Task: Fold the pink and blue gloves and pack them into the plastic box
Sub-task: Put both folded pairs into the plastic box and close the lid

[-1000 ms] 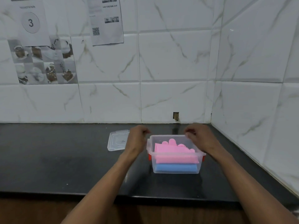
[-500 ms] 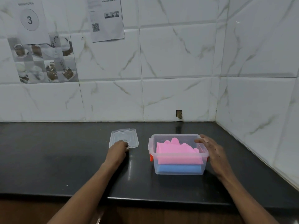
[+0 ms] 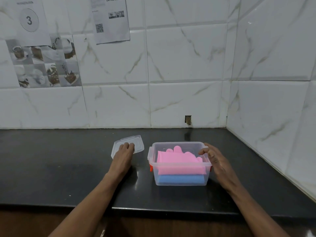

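The clear plastic box [image 3: 181,183] stands on the black counter, right of centre. Inside it the folded pink gloves [image 3: 179,161] lie on top of the folded blue gloves [image 3: 181,179]. The box's clear lid [image 3: 137,142] lies to its left, turned slightly askew. My left hand [image 3: 124,155] grips the lid's near edge, its fingers curled over the top. My right hand [image 3: 217,161] rests against the box's right side, with its fingertips touching the right rim.
The black counter [image 3: 51,168] ends at a front edge near me. White tiled walls close it off at the back and on the right. Paper sheets hang on the back wall at the upper left.
My left hand left the box's left side, reached the lid and now grips it; the lid has turned slightly. My right hand slid from the box's top rim to its right side.
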The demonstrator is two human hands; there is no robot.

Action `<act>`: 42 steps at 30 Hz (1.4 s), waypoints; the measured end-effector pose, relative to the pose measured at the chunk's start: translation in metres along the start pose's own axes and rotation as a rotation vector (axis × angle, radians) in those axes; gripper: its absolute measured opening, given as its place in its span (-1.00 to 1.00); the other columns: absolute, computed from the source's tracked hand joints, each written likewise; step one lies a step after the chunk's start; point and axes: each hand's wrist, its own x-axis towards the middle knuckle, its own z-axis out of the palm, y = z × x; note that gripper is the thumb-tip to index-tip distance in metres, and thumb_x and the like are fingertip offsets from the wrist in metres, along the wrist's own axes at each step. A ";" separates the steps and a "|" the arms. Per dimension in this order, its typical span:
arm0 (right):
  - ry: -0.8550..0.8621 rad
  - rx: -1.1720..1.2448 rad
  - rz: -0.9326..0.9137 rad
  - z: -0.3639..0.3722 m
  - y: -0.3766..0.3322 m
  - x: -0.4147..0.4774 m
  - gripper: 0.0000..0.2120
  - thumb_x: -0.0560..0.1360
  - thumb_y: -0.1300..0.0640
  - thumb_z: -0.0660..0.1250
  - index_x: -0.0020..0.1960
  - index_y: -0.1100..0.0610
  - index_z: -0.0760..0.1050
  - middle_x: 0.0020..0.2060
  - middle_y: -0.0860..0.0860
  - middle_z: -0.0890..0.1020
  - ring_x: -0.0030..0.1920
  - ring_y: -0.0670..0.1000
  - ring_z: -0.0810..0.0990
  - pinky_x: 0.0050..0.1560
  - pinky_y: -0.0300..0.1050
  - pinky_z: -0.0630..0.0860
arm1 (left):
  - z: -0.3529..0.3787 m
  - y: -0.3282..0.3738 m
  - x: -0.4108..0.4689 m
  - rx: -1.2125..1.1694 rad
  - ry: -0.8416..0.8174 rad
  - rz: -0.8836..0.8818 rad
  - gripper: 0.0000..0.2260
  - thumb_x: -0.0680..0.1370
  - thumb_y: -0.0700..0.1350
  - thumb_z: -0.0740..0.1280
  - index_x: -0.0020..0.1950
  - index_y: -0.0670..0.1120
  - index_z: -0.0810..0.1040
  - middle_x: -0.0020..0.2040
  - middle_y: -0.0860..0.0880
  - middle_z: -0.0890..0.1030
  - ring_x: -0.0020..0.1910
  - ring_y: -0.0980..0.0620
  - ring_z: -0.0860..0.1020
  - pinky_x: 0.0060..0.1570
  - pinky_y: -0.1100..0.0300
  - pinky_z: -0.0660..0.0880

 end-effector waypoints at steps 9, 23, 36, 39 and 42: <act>0.029 0.015 0.025 0.000 -0.006 -0.003 -0.34 0.40 -0.49 -0.04 0.24 -0.09 0.44 0.27 -0.23 0.40 0.26 -0.15 0.41 0.25 -0.05 0.39 | -0.058 0.026 0.032 -0.117 0.365 0.155 -0.74 0.39 -0.48 0.28 -0.14 -0.14 0.37 -0.25 -0.14 0.60 -0.34 -0.15 0.45 -0.41 0.10 0.28; 0.289 0.165 0.056 -0.030 -0.057 0.048 -0.50 0.59 -0.21 0.12 0.47 -0.08 0.21 0.42 -0.07 0.38 0.35 -0.12 0.40 0.35 -0.08 0.35 | -0.126 0.118 0.050 -1.426 0.262 -0.024 -0.83 0.52 -0.37 0.34 0.07 -0.25 0.42 -0.04 -0.24 0.69 -0.05 -0.17 0.70 -0.06 -0.05 0.64; 0.287 -0.384 0.252 -0.011 -0.080 0.046 -0.57 0.51 0.04 0.35 -0.44 0.21 0.35 -0.57 0.06 0.38 -0.58 0.01 0.31 -0.51 -0.20 0.18 | -0.101 0.111 0.032 -0.470 0.007 -0.411 -0.88 0.53 -0.19 0.27 -0.14 -0.23 0.52 -0.07 -0.29 0.64 -0.06 -0.26 0.59 -0.25 0.10 0.38; 0.227 -0.541 0.321 -0.003 -0.077 0.042 -0.61 0.52 0.09 0.29 -0.42 0.15 0.27 -0.50 0.01 0.36 -0.52 -0.05 0.30 -0.51 -0.18 0.14 | -0.087 0.115 0.024 -0.270 -0.091 -0.397 -0.85 0.58 -0.25 0.22 0.09 -0.26 0.52 0.13 -0.25 0.61 0.11 -0.24 0.58 -0.16 0.11 0.39; 0.212 -0.616 0.346 0.001 -0.080 0.040 -0.64 0.55 0.10 0.24 -0.38 0.15 0.28 -0.43 0.01 0.40 -0.46 -0.06 0.34 -0.51 -0.16 0.15 | -0.079 0.117 0.021 -0.171 -0.142 -0.382 -0.84 0.56 -0.30 0.20 0.08 -0.25 0.53 0.12 -0.25 0.62 0.11 -0.24 0.59 -0.11 0.08 0.45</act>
